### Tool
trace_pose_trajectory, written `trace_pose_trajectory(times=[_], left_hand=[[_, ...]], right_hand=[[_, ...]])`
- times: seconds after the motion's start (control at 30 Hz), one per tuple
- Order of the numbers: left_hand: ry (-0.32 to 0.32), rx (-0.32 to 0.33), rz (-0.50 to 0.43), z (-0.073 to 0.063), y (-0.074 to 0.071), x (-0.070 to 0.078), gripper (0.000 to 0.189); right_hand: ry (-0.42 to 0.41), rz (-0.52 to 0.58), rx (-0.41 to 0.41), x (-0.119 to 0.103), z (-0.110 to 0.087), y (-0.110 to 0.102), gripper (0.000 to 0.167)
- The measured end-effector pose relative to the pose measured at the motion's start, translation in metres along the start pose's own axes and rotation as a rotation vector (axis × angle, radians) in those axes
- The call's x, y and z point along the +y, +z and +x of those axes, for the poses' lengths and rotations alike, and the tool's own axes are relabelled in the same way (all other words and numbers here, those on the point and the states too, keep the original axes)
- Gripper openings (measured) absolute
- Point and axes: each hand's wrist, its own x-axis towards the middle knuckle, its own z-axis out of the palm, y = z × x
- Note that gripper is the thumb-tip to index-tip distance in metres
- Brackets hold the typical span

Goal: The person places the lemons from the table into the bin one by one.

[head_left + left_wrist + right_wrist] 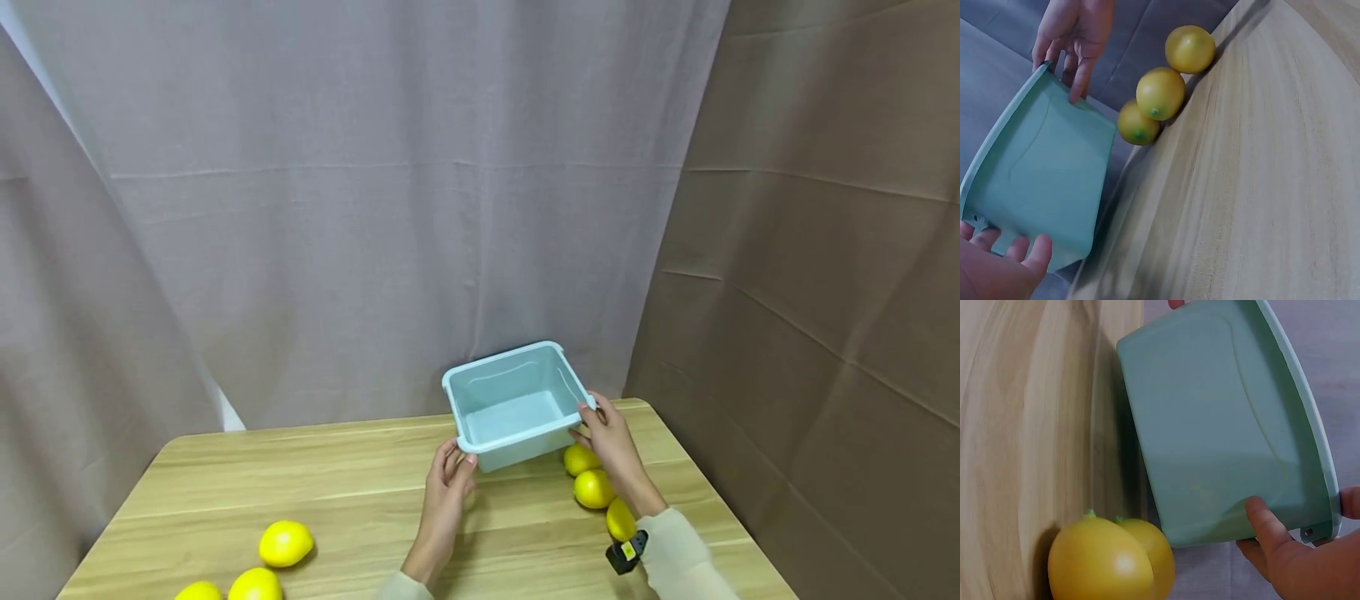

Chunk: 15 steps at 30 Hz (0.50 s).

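Grips a pale blue-green plastic box (pixel 517 412) with left hand (pixel 444 493) and right hand (pixel 613 442), fingers bent around the near corners. Holds it tipped at the back of the light wooden worktop (pixel 352 508), long side between both hands, with oval yellow lemons (pixel 593 490) near the right.

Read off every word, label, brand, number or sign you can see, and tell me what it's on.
Readable text: none.
Yellow patch on the black device by the right sleeve: any marking is too small to read.
Light-blue bin and lemons: no lettering shows.
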Motion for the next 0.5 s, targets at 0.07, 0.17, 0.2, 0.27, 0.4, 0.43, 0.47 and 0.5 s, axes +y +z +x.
trace_pose_trajectory(times=[0.07, 0.17, 0.2, 0.27, 0.4, 0.43, 0.47, 0.5], left_hand=[[0.013, 0.027, 0.004, 0.0, 0.0, 0.002, 0.056], [0.037, 0.063, 0.016, 0.0, -0.001, 0.007, 0.049], [0.041, 0.075, 0.024, 0.0, -0.001, 0.008, 0.046], [0.048, 0.095, 0.036, -0.001, -0.002, 0.011, 0.042], [0.055, 0.122, 0.052, -0.004, -0.005, 0.015, 0.039], [0.058, 0.129, 0.053, -0.005, -0.006, 0.017, 0.039], [0.06, 0.137, 0.059, -0.006, -0.007, 0.018, 0.04], [0.064, 0.142, 0.06, -0.007, -0.009, 0.019, 0.04]], right_hand=[[-0.002, -0.001, 0.003, -0.001, -0.002, 0.002, 0.049], [-0.011, -0.009, 0.001, -0.001, -0.005, 0.006, 0.05], [-0.016, -0.011, 0.001, -0.001, -0.006, 0.008, 0.05], [-0.026, -0.017, 0.004, 0.0, -0.008, 0.01, 0.049], [-0.038, -0.043, 0.01, 0.001, -0.015, 0.014, 0.049], [-0.035, -0.049, 0.008, 0.001, -0.017, 0.015, 0.049], [-0.032, -0.058, 0.005, 0.001, -0.019, 0.016, 0.049], [-0.031, -0.069, 0.0, 0.001, -0.021, 0.016, 0.05]])
